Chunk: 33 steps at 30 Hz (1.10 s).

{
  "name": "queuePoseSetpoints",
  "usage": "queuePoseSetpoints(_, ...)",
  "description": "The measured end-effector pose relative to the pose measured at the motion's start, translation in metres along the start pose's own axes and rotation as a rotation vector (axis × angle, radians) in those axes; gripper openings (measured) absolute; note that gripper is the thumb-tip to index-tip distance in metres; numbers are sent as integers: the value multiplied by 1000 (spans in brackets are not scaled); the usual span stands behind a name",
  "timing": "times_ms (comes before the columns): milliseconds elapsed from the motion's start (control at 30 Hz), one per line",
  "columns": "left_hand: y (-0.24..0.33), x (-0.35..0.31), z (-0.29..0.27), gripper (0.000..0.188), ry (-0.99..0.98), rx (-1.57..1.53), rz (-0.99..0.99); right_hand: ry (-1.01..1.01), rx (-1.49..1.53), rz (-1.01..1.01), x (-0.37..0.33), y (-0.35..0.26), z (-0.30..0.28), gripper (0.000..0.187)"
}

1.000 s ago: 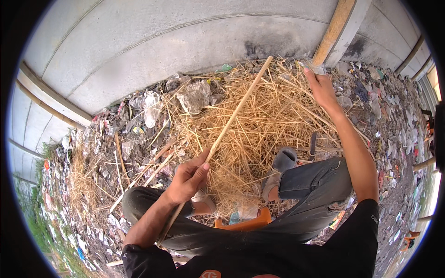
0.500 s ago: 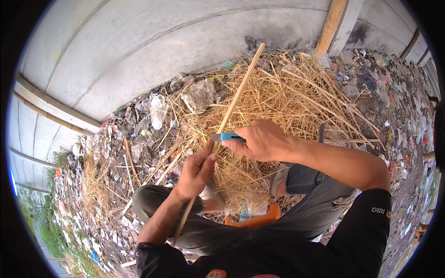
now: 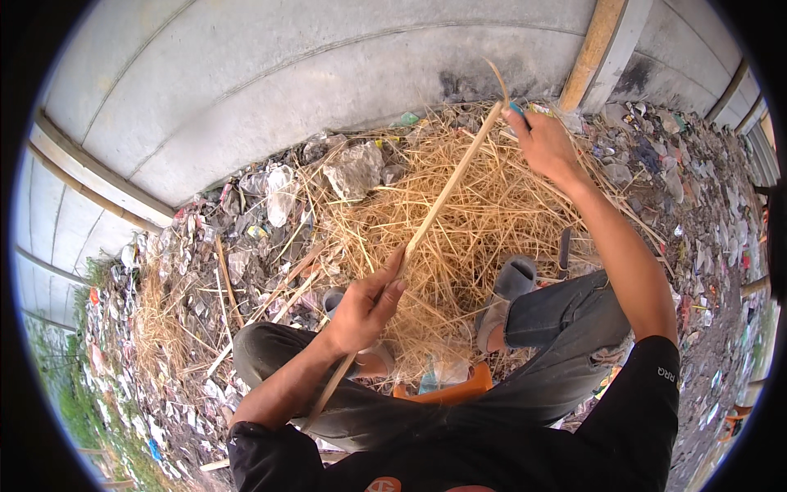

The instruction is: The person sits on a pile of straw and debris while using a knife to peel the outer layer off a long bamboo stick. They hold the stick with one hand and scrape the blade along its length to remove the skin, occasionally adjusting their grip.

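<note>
My left hand point(image 3: 366, 305) grips a long pale bamboo stick point(image 3: 447, 190) near its lower part; the stick slants up and away to the right over a heap of straw-like shavings point(image 3: 484, 205). My right hand point(image 3: 543, 141) is stretched out at the stick's far tip and holds a blue-handled knife point(image 3: 516, 107), of which only the handle end shows. A thin curled sliver point(image 3: 498, 80) rises from the tip beside it. I sit with knees apart, grey shoes point(image 3: 515, 279) on the shavings.
A grey concrete wall point(image 3: 311, 74) runs behind the heap, with a wooden post point(image 3: 596, 45) leaning on it. Plastic scraps and litter point(image 3: 270, 197) cover the ground on both sides. An orange stool edge point(image 3: 447, 392) shows between my legs.
My right hand has swept with the knife from beside my left hand out along the stick to its far tip. A curled sliver now stands at the tip. My left hand kept its hold.
</note>
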State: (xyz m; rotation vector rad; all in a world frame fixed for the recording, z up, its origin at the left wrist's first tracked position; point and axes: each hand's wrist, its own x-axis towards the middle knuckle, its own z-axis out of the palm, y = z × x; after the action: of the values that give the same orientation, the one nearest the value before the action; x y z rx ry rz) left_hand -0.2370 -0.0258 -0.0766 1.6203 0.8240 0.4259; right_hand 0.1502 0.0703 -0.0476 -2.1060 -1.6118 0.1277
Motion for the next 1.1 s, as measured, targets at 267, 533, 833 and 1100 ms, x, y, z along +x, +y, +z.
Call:
queuePoseSetpoints(267, -18, -12, -8, 59, -28, 27, 82, 302, 205, 267, 11, 125, -36, 76)
queuePoseSetpoints(533, 7, 5, -10, 50, 9, -186, -22, -225, 340, -220, -51, -15, -1, 69)
queuePoseSetpoints(833, 6, 18, 3, 42, 121, -171, -42, -498, 250, -502, -126, -99, 31, 64)
queuePoseSetpoints(1100, 5, 12, 5, 35, 113, -112, -97, -318, 12, -333, -49, -44, 54, 70)
